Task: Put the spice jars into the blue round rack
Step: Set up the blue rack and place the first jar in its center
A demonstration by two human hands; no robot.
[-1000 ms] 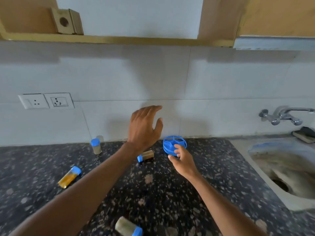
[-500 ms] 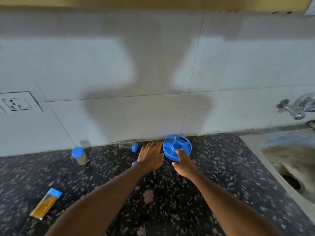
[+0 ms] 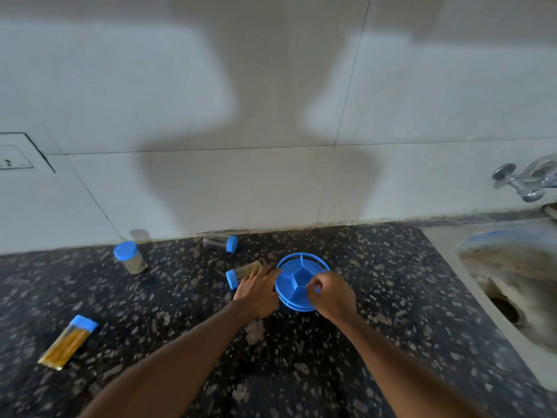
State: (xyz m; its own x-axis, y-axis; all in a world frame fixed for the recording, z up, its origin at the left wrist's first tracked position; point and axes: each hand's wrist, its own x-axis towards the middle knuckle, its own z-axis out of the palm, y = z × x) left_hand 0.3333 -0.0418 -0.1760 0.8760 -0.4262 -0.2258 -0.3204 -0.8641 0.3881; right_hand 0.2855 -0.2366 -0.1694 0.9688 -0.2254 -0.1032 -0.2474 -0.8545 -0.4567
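The blue round rack (image 3: 297,274) lies flat on the dark speckled counter, its wedge compartments holding nothing. My right hand (image 3: 333,294) pinches its near right rim. My left hand (image 3: 259,289) lies palm down against the rack's left side, fingers over the clear end of a lying blue-lidded jar (image 3: 239,274); whether it grips the jar is unclear. Another clear jar (image 3: 220,241) lies by the wall. One jar (image 3: 130,257) stands upright at the left. A yellow-filled jar (image 3: 67,342) lies at the near left.
A stained sink (image 3: 512,282) is set into the counter at the right, with a metal tap (image 3: 524,182) above it. The tiled wall runs close behind the rack. A wall socket (image 3: 12,155) shows at the left edge.
My left hand came down from the air to the counter beside the rack and onto the lying jar. My right hand shifted to the rack's right rim. The view tilted down and closer.
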